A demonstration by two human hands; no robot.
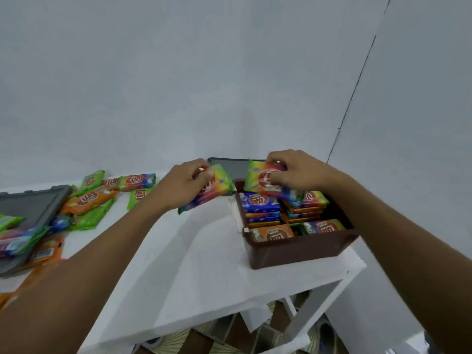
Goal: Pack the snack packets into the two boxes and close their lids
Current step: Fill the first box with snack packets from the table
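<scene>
A brown box [301,247] stands at the table's right end, filled with several snack packets in rows. Behind it leans its grey lid [236,168], open. My right hand [297,169] grips a rainbow-coloured packet [258,183] over the box's far side. My left hand [182,182] holds another rainbow packet [217,186] just left of the box, above the table. A loose pile of green, orange and blue packets [98,200] lies at the far left. A second grey lid [33,206] sits at the left edge with packets on it; its box is not visible.
The white table [191,264] ends close to the box on the right and at the front. White walls stand right behind and to the right. Below the table's front edge are patterned floor and shelf parts [229,333].
</scene>
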